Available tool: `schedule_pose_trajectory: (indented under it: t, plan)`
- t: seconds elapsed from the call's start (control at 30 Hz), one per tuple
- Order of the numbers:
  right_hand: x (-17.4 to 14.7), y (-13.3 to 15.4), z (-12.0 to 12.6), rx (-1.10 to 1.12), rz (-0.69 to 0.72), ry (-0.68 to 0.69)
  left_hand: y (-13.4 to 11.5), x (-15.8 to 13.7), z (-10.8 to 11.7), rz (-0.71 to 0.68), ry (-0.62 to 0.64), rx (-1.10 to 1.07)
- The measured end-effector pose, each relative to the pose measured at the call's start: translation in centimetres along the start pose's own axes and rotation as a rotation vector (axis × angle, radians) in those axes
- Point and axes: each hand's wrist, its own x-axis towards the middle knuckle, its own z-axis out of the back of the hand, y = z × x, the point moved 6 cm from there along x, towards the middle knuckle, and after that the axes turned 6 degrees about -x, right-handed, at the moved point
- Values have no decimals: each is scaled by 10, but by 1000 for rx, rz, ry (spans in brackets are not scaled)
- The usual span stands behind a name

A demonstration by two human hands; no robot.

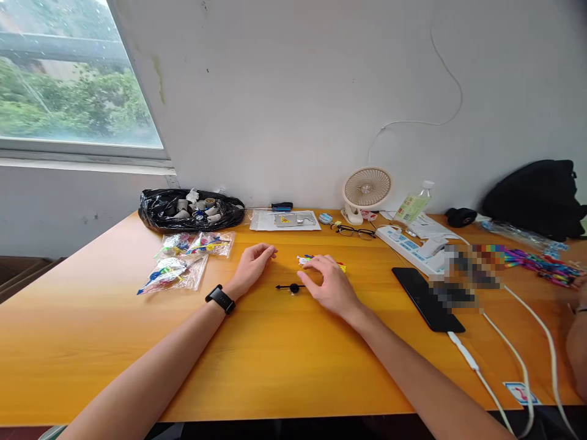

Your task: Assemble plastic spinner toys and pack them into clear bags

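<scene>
My left hand, with a black watch on the wrist, rests on the wooden table, fingers loosely curved and holding nothing visible. My right hand is held over the table with thumb and fingers apart, nothing seen between them. Between the hands lies a small black arrow-shaped piece with a round hub; its pointed end faces left and its other end reaches close to my right thumb. Several small colourful pieces lie just beyond my right hand, partly hidden by its fingers.
Clear bags of colourful parts lie left, before a black plastic bag. Along the back are a screwdriver, a fan, glasses and a bottle. Right are a power strip, a phone, cables and another person's arm.
</scene>
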Motion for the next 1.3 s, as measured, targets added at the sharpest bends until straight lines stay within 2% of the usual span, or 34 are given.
schedule_pose_trajectory:
  t: [0.07, 0.13, 0.23, 0.37, 0.43, 0.5, 0.67, 0.8, 1.1, 1.3]
  plan:
    - [-2, 5, 11, -101, -31, -55, 0, 0, 1, 16, 0, -9]
    - [-2, 6, 11, -131, -92, -15, -1, 1, -1, 14, 10, -5]
    - [-3, 1, 4, -30, -186, 38, -3, -1, -2, 20, 16, -6]
    - [0, -17, 13, 132, -265, -130, -8, -4, -2, 41, 28, -2]
    - [5, -27, 20, 116, -245, -169, -9, -5, -2, 42, 41, 1]
    - [11, -35, 24, 43, -185, -150, -9, -4, -1, 43, 55, 6]
    - [19, -39, 16, -99, 82, 24, -4, -1, 0, 33, 86, 34]
    - [16, -41, 4, -160, 171, 156, -2, -1, -1, 38, 106, 43]
    - [19, -62, 8, -239, 65, 169, -7, -2, -3, 37, 112, 37]
    - [21, -68, 16, -420, -39, 110, -6, -2, -2, 24, 114, 70]
